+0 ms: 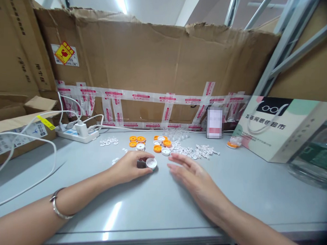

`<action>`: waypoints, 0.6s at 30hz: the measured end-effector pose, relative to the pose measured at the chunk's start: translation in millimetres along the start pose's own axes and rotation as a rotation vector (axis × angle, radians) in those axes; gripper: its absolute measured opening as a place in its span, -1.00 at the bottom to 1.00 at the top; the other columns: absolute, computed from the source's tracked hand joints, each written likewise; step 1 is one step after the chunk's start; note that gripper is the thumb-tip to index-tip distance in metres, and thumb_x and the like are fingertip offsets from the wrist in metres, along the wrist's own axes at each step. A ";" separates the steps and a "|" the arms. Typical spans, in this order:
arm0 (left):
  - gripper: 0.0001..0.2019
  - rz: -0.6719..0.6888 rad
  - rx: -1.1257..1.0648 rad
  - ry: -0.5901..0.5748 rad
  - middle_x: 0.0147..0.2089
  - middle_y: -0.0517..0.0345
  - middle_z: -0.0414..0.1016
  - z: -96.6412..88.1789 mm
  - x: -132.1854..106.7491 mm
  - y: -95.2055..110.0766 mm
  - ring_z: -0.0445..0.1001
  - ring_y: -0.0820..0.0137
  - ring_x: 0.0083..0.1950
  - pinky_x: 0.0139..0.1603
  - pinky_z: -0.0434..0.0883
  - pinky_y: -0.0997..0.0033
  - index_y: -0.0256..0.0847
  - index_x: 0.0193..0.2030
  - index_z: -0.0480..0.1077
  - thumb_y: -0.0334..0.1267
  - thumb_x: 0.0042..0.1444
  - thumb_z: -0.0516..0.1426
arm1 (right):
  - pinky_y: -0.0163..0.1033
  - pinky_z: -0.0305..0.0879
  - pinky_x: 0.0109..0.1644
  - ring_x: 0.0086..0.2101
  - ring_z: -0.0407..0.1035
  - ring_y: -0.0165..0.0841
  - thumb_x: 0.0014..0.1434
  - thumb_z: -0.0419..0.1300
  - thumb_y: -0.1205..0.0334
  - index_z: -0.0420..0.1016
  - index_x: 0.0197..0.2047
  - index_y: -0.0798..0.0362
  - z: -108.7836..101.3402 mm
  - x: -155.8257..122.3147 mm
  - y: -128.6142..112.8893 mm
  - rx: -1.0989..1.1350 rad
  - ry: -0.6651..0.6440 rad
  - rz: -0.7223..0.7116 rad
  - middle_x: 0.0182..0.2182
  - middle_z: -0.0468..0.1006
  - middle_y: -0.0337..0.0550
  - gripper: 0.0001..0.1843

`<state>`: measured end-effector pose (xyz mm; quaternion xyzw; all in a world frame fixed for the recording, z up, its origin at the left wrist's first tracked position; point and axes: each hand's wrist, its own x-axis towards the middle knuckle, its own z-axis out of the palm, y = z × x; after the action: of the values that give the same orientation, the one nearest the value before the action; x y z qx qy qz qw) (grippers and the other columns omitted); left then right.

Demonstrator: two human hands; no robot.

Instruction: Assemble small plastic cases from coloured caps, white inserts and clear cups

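Note:
My left hand (129, 166) grips a small round white plastic cap (151, 163) between thumb and fingers, just over the grey tabletop (139, 207). To its right, my right hand (187, 169) is held with fingers stretched out and apart, touching nothing I can see. Beyond my hands lie orange round caps (157, 148) and white round caps (166, 151). Close to my right fingertips spreads a pile of small white plastic parts (194, 152). Clear plastic pieces (176, 133) stand behind that pile. Small white discs (109, 141) lie farther left.
A power strip (77, 133) with white cables sits at the left beside an open carton (18, 135). Tall cardboard (155, 61) walls the back, with a phone (215, 122) leaning there. On the right are a paper bag (270, 133) and a clear bottle (315, 160).

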<state>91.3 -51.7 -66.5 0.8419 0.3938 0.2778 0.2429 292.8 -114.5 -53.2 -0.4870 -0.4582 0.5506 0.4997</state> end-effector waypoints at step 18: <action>-0.64 0.023 0.011 -0.072 -0.13 0.13 0.45 5.5 2.3 -7.2 0.40 0.37 -0.16 -0.10 0.32 0.40 -0.14 -0.02 0.38 -0.24 -0.02 0.13 | -0.28 0.29 -0.20 -0.22 0.39 -0.24 -0.09 0.16 0.19 0.49 -0.22 0.10 -155.0 148.1 -43.9 -1.274 -0.261 -0.130 -0.23 0.51 -0.05 -0.67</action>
<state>92.4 -46.7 -74.4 0.8572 0.3767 0.2477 0.2490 447.7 39.4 -37.7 -0.5884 -0.7801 0.1944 0.0856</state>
